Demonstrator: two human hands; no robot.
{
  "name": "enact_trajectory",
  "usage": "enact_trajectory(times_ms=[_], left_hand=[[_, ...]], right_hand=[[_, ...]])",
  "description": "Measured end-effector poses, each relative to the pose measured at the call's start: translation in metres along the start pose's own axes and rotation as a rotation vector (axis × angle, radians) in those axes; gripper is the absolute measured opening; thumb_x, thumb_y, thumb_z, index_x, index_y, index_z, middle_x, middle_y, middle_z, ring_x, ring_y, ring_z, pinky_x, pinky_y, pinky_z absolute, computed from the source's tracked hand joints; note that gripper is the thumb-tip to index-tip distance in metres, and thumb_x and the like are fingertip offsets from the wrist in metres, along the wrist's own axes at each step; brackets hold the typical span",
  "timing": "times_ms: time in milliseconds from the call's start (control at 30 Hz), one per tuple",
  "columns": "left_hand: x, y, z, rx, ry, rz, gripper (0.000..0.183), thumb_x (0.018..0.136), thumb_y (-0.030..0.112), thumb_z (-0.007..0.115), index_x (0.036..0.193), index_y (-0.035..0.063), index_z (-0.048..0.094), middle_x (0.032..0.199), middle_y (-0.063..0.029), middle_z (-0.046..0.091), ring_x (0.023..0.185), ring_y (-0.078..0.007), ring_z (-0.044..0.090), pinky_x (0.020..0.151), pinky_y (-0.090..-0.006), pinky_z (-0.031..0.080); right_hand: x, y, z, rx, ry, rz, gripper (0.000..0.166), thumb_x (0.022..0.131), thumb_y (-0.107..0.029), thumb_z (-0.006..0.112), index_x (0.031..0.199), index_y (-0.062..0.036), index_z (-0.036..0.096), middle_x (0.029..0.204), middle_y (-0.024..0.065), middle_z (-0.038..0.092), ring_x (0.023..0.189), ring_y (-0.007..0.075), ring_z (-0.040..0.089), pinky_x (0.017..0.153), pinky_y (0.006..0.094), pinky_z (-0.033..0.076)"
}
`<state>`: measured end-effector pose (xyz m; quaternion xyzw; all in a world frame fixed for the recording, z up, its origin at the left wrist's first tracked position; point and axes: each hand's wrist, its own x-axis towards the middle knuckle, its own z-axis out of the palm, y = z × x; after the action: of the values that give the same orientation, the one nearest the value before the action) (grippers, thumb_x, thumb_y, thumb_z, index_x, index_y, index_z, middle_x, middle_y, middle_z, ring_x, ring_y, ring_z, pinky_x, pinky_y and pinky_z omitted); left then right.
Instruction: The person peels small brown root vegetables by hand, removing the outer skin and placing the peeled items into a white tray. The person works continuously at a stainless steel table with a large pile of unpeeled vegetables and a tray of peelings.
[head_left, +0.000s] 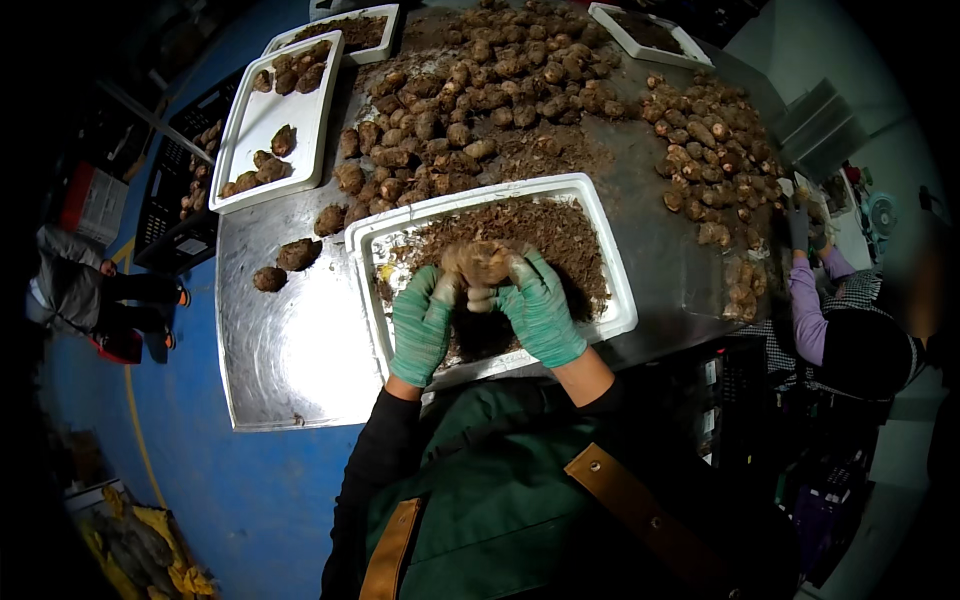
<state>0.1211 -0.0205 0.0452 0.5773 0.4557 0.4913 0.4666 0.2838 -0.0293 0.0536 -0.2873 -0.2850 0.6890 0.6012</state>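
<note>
A brown, fibrous taro corm (480, 262) is held between my two hands, above a white plastic tray (611, 262). My left hand (421, 322), in a green knit glove with soiled fingertips, grips the corm's left end. From the right, my right hand (544, 311), gloved the same way, has thumb and fingers on it. Loose brown peelings and soil (517, 217) cover much of the tray's floor. Beyond the tray spreads a large heap of unpeeled taro corms (480, 97). Two stray corms, one of them this corm (298, 255), lie on the steel to the left.
The steel table (300, 360) carries another white tray (232, 142) with several corms at left. A second corm pile (705, 142) lies at right, near a co-worker's gloved hand (799, 225). Black crates (169, 217) stand left of the table; another person (82, 277) is beyond them.
</note>
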Motion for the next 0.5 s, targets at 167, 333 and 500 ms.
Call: enact_trajectory(times_ms=[167,333,500], left_hand=[[0.003,-0.011,-0.015,0.033,0.233,-0.080,0.029,0.092,0.027,0.050,0.084,0.0006,0.055,0.076,-0.0065,0.056,0.072,-0.0146,0.054,0.068,-0.0287,0.045],[0.010,0.022,-0.005,-0.028,0.084,0.083,0.036,0.088,0.025,0.057,0.116,0.0013,0.056,0.110,-0.0109,0.060,0.100,-0.0196,0.057,0.092,-0.0331,0.044],[0.022,0.005,-0.006,-0.468,0.297,-0.246,0.032,0.090,0.027,0.054,0.110,0.0022,0.058,0.094,-0.0086,0.065,0.089,-0.0129,0.058,0.089,-0.0310,0.045]], right_hand=[[-0.005,-0.008,0.004,-0.080,0.011,-0.028,0.030,0.091,-0.018,0.053,0.116,-0.0034,0.045,0.102,0.0098,0.055,0.084,0.0193,0.061,0.070,0.0337,0.057],[-0.005,-0.013,0.002,-0.498,-0.074,-0.232,0.033,0.087,-0.008,0.055,0.119,-0.0031,0.045,0.104,0.0057,0.055,0.097,0.0106,0.053,0.082,0.0249,0.047],[-0.006,-0.004,-0.006,-0.384,-0.166,-0.306,0.045,0.078,0.000,0.057,0.121,-0.0041,0.045,0.112,0.0055,0.055,0.100,0.0137,0.053,0.091,0.0270,0.042]])
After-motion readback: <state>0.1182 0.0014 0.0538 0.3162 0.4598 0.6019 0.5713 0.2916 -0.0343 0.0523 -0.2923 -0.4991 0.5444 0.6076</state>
